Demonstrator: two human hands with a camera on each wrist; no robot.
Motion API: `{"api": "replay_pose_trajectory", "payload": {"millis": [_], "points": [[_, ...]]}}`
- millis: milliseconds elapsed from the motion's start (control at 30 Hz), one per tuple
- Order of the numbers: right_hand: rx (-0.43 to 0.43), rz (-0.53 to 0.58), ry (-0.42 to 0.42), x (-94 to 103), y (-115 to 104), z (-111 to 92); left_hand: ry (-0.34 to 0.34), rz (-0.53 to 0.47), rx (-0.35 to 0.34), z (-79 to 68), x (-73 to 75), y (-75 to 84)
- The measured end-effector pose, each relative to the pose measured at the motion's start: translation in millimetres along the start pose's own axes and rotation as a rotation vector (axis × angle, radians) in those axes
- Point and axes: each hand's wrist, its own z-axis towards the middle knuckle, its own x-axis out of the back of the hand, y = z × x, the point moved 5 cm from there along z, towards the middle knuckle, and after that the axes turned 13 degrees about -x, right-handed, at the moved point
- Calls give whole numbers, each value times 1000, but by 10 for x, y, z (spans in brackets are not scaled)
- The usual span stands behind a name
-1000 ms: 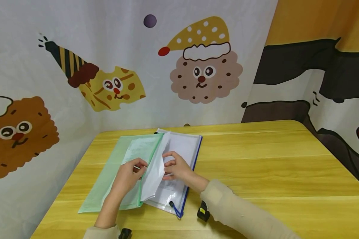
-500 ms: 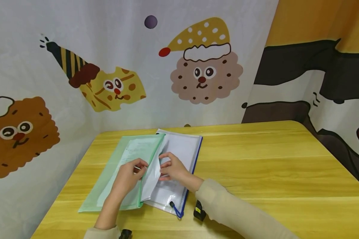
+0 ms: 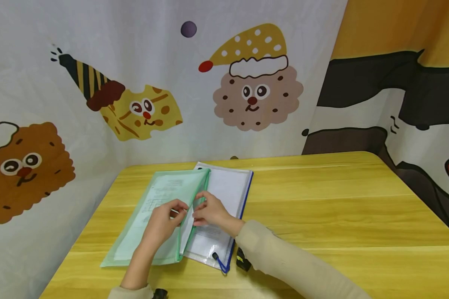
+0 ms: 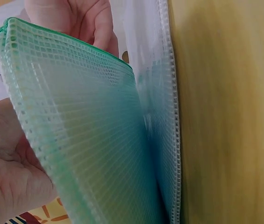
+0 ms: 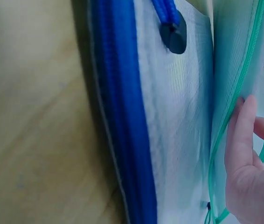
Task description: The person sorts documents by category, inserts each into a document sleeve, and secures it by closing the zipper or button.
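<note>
My left hand [image 3: 164,222] pinches the upper opening edge of a green translucent mesh zipper document bag [image 3: 127,245], whose mouth gapes to the right. White papers [image 3: 186,236] sit inside, with a narrow strip showing in the mouth. At that mouth, my right hand [image 3: 211,211] reaches in with fingers extended against the papers. The right wrist view shows its fingers [image 5: 245,126] between the two green zipper edges. Partly under the green bag lies a clear document bag [image 3: 230,187] with a blue zipper edge and papers inside. The green mesh hides most of the left hand in its wrist view.
A blue cord pull [image 3: 220,262] hangs at the near corner of the clear bag. Both bags lie on the left of a yellow wood-grain table [image 3: 340,207]. A curtain [image 3: 202,141] with cartoon prints rises behind the table.
The papers have slid left into the green bag, with my right hand moving left along with them. The bag's mouth now shows wider. My left hand keeps its pinch, shifted slightly right.
</note>
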Motion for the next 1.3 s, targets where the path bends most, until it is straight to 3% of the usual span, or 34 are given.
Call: {"api": "replay_pose_trajectory", "payload": {"millis": [300, 500, 733, 1200, 1300], "points": [[9, -55, -18, -92, -37, 26, 5, 0, 5, -15, 20, 15], [13, -111, -14, -37, -56, 19, 10, -16, 13, -17, 21, -7], [15, -158, 10, 161, -91, 74, 18, -7, 28, -37, 21, -40], [107, -107, 160, 724, -407, 362, 20, -17, 23, -43, 16, -41], [133, -143, 196, 787, -468, 407, 18, -16, 25, -54, 20, -49]]}}
